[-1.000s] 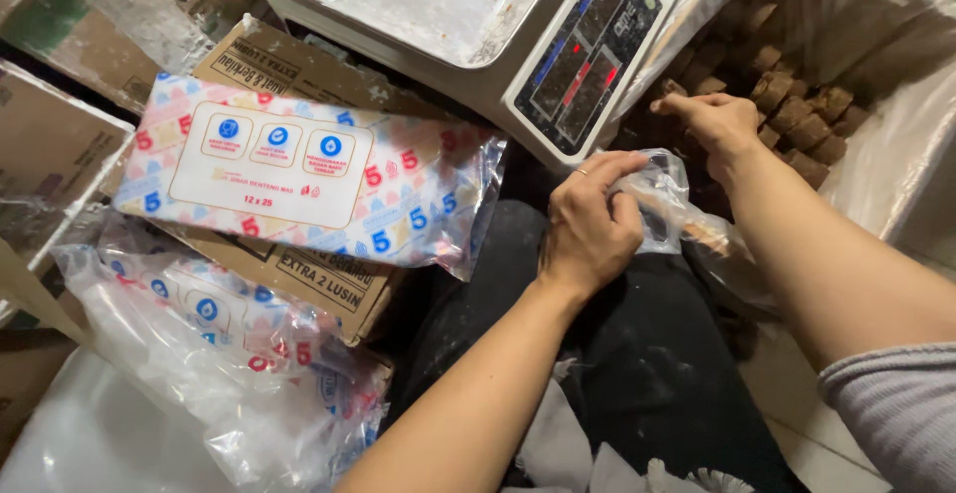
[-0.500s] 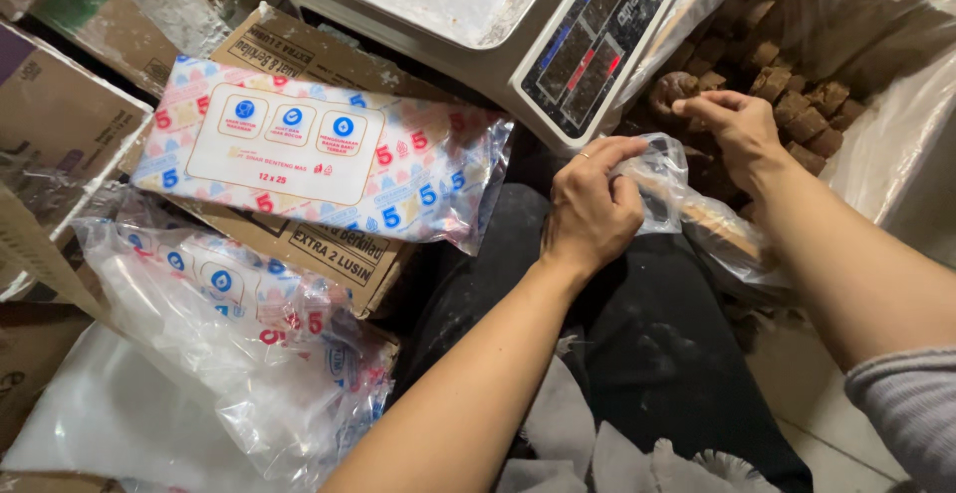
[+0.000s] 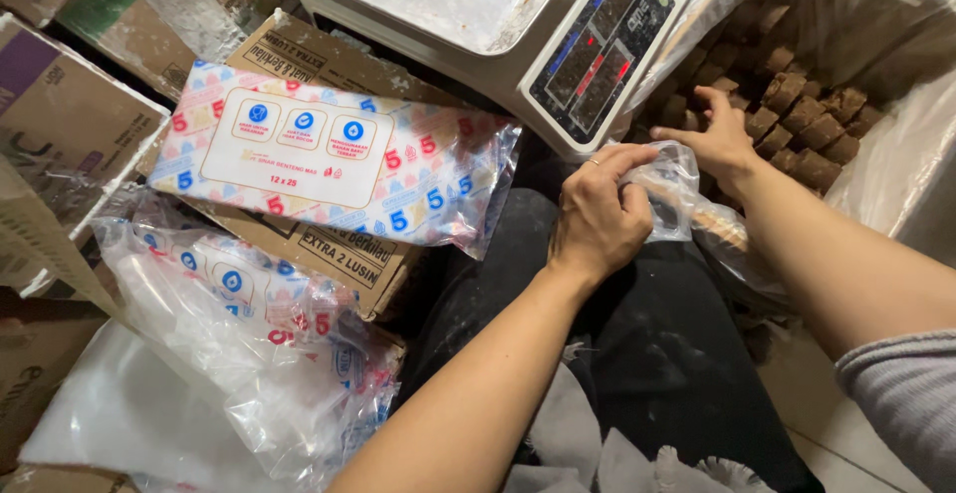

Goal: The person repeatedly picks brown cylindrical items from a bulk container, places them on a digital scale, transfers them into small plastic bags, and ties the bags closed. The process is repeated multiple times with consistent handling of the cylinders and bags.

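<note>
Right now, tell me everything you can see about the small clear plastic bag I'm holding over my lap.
The small clear plastic bag is thin, glossy and crumpled, with its mouth gathered near the top. The left hand pinches its upper edge, while the right hand touches its far side, fingers spread above the brown blocks. Its lower part trails right and down over the dark trousers, with something tan showing faintly inside. It hangs just below the scale.

Clear plastic bag (image 3: 677, 189): transparent. Sweet blocks (image 3: 807, 120): dark brown. Bag pack (image 3: 339, 159): white w/ red-blue numerals, pink lattice. Scale (image 3: 558, 45): grey, black panel, red digits. Carton (image 3: 329, 244): tan, black print. Trousers (image 3: 637, 354): black.
</note>
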